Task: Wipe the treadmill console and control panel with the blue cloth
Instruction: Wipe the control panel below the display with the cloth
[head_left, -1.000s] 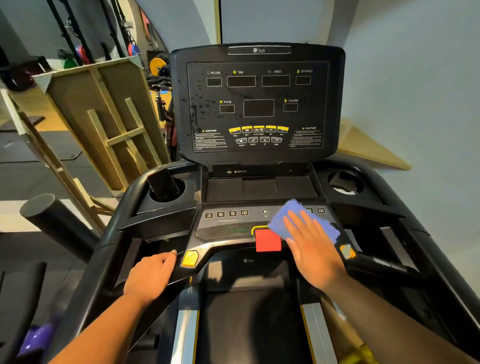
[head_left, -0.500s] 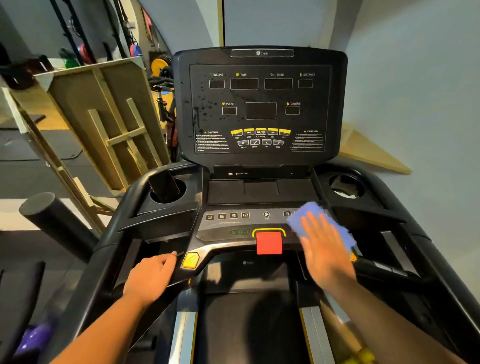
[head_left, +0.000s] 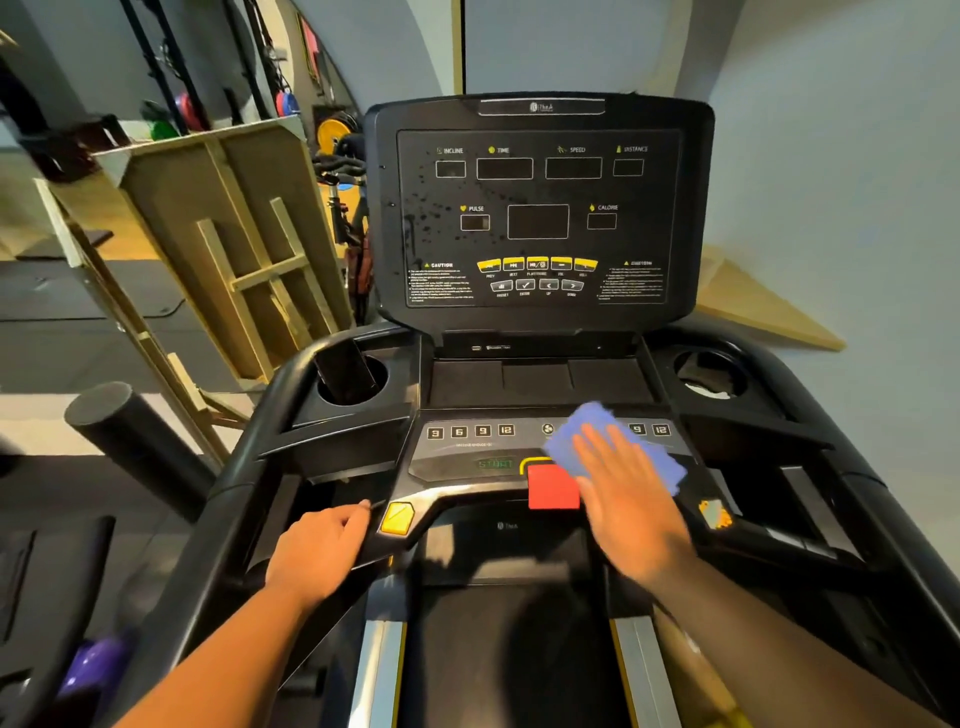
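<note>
Right hand (head_left: 631, 499) motion-blurred, covering most of blue cloth (head_left: 597, 431); caution text (head_left: 441, 286) illegible.

Blue cloth (head_left: 602, 434): periwinkle blue, plain. Console (head_left: 540, 208): matte black, white outlined display boxes, yellow icons, a row of yellow buttons above grey ones; dark speckles on its left side. Control panel (head_left: 467, 452): grey-black, white numerals, green "START" lettering. Stop button (head_left: 550, 486): solid red, yellow border. Handlebar pad (head_left: 397, 517): yellow. Wall (head_left: 831, 156): pale blue-grey. Wooden frame (head_left: 234, 249): tan.
</note>
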